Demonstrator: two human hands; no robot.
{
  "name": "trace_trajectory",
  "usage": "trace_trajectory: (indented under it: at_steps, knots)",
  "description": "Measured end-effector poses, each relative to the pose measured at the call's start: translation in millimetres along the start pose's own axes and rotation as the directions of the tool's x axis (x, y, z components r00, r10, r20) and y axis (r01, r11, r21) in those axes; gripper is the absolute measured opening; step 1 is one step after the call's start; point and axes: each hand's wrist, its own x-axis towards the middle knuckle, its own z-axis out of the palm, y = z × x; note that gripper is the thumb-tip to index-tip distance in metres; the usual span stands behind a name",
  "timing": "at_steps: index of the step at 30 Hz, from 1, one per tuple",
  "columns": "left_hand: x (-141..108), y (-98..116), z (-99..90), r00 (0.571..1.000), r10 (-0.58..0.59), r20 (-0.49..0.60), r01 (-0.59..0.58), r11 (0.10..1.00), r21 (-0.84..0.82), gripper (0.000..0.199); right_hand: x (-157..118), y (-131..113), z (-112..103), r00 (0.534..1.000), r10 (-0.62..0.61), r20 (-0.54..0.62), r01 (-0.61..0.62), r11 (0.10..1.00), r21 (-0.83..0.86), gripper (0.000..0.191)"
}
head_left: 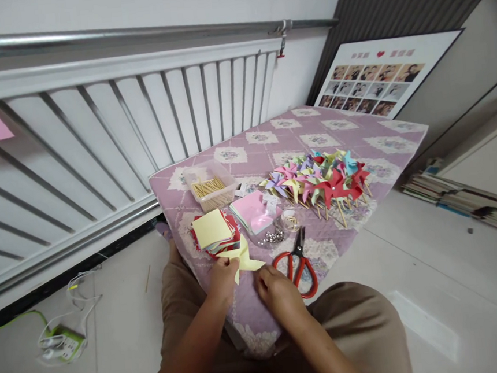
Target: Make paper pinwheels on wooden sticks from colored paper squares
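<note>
A pale yellow paper pinwheel point(247, 260) without a stick is pinched in my left hand point(224, 275), near the table's front corner. My right hand point(279, 294) is closed, its curled fingertips at the pinwheel's right-hand point. Its fingers partly hide what they grip there. Just right of that hand lies a pair of red-handled scissors point(299, 260), blades pointing away. Behind my left hand is a stack of coloured paper squares point(212, 229), yellow on top. Shiny small metal pieces point(274, 237) lie in a clear bag beside a small round tub point(291, 222).
A clear plastic box point(229, 183) of thin wooden sticks point(209, 187) stands behind the stack. Pink paper squares point(250, 206) lie beside it. Finished pinwheels point(317, 177) on sticks are heaped farther right. A radiator point(138, 120) runs along the left; a power strip point(66, 343) lies on the floor.
</note>
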Motion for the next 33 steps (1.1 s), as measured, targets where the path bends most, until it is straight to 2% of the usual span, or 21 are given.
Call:
trace_trajectory:
  at_steps: [4,8,12,15,25,33]
  knots:
    - [-2.2,-0.2,-1.8,0.999,0.036,0.008,-0.036,0.999,0.017,0.017,-5.3,1.2,-6.6,1.0,0.004,-0.027,0.0,0.986,0.165,0.015]
    - [-5.1,1.5,-1.1,0.999,0.038,0.021,-0.039,0.998,0.045,0.015,-5.3,2.4,-9.9,0.996,0.067,-0.056,-0.043,0.936,0.348,0.013]
    - [-7.3,4.1,0.7,0.999,0.041,0.029,-0.044,0.995,0.088,0.012,2.4,-0.1,-11.1,0.989,0.147,-0.032,-0.109,0.846,0.522,0.017]
    - [-6.8,4.0,0.9,0.998,0.053,0.034,-0.057,0.99,0.127,0.011,9.0,-4.7,-13.7,0.987,0.159,0.013,-0.132,0.765,0.631,0.019]
    - [-0.5,-4.1,-0.9,0.995,0.096,0.028,-0.1,0.962,0.255,0.01,26.2,-19.7,-19.0,0.99,0.112,0.085,-0.14,0.746,0.651,0.018]
    - [-2.0,-2.2,-0.6,0.986,0.145,0.079,-0.162,0.946,0.282,0.012,37.0,-26.4,-13.4,0.995,0.082,0.055,-0.098,0.767,0.634,0.02]
